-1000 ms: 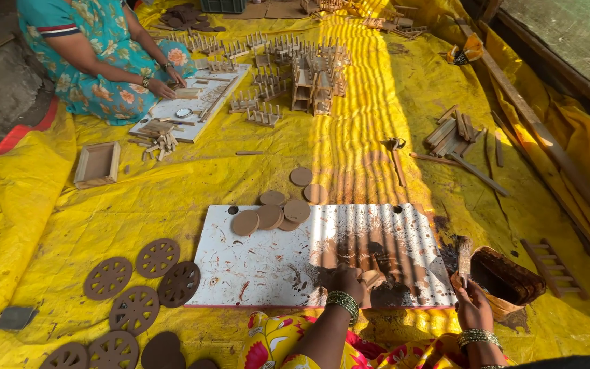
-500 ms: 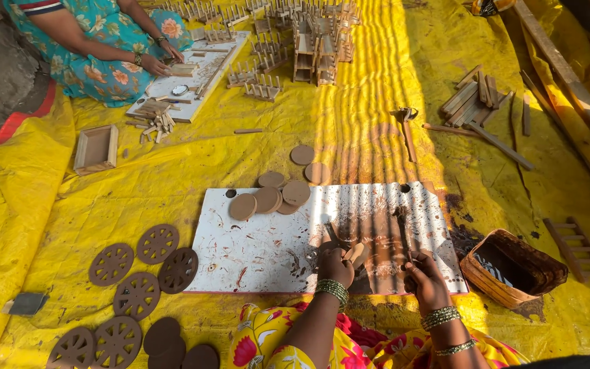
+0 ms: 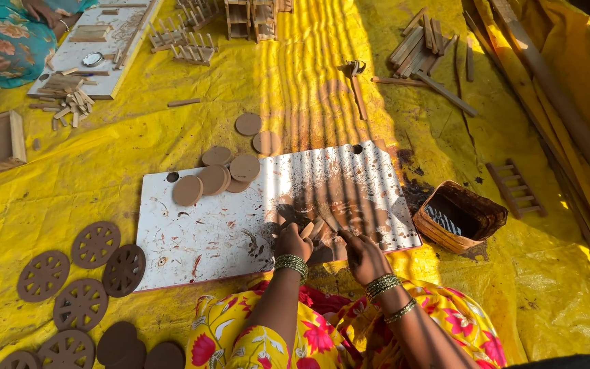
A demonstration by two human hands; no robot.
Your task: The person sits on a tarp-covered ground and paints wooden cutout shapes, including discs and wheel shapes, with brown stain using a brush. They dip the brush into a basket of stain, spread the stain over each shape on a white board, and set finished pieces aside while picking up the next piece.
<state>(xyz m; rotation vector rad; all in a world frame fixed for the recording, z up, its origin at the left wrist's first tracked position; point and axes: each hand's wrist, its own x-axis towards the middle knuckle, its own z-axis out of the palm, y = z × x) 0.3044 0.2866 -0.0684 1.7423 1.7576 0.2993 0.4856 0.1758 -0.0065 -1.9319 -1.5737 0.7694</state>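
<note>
Left hand [image 3: 295, 240] clenched around small brown wooden piece [image 3: 306, 227], over near edge of white stained flat board [image 3: 206, 232] on yellow tarp. Right hand [image 3: 363, 256] pressing thin tool, grip unclear. Risk: slipping onto fingers, or knocking stacked brown wooden discs [image 3: 216, 179].

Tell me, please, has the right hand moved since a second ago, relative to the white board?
Yes. The right hand has come left from beside the basket onto the white board, close to the left hand.
</note>
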